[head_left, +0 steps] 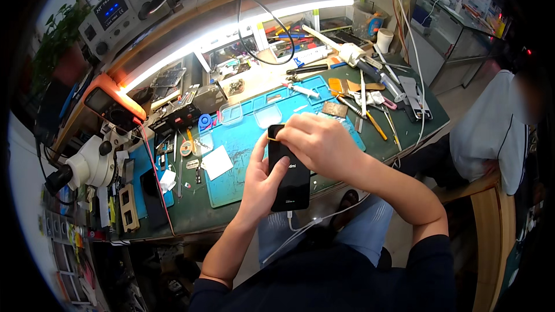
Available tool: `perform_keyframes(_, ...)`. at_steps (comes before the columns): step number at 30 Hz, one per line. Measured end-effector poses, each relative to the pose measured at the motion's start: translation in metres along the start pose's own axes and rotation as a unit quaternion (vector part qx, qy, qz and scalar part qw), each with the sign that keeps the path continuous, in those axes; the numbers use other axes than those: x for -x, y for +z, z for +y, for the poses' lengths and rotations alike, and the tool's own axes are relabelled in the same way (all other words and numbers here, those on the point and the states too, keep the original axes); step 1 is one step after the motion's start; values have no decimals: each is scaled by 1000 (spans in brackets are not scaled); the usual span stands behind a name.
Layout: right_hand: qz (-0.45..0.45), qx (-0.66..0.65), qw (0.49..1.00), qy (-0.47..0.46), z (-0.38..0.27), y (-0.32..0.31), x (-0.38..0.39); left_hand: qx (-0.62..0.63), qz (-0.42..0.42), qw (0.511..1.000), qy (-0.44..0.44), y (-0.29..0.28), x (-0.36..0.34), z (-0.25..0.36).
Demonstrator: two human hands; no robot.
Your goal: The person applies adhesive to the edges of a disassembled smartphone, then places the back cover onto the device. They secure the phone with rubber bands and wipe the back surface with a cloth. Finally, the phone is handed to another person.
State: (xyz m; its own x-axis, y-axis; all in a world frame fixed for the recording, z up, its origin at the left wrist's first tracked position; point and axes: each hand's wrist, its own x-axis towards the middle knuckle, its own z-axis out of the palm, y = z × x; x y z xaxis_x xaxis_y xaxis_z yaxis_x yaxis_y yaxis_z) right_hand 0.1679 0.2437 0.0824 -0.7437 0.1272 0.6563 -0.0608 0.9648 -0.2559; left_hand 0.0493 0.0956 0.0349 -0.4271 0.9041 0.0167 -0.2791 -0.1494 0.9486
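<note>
Head view: one phone; left hand clasps it, fingers curled; right hand bunches fingers at its top, hold unclear.

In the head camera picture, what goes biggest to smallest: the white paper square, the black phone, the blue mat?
1. Blue mat
2. Black phone (held up, perhaps nearer the camera, so it may look extra big)
3. White paper square
</note>
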Motion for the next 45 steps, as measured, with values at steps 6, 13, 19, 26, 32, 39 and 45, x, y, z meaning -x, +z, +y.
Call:
perform_keyframes(6,143,-56,982,107,11,5,-15,44,-22,998,-36,-5,2,5)
perform_keyframes(13,91,-119,958,243,7,-2,19,64,59,995,50,-14,-3,21)
perform_keyframes(19,-56,-378,886,264,-48,23,63,129,165,967,142,-16,-8,29)
perform_keyframes(26,-48,-394,870,294,-66,28,57,133,246,946,166,-23,-4,27)
perform_keyframes(32,118,-296,903,288,-32,-64,15,147,270,914,264,-58,4,91)
perform_keyframes(39,107,-10,940,323,119,-70,-41,55,163,965,200,-57,4,71)
perform_keyframes(45,80,176,947,255,154,-31,-4,70,107,984,123,-50,1,33)
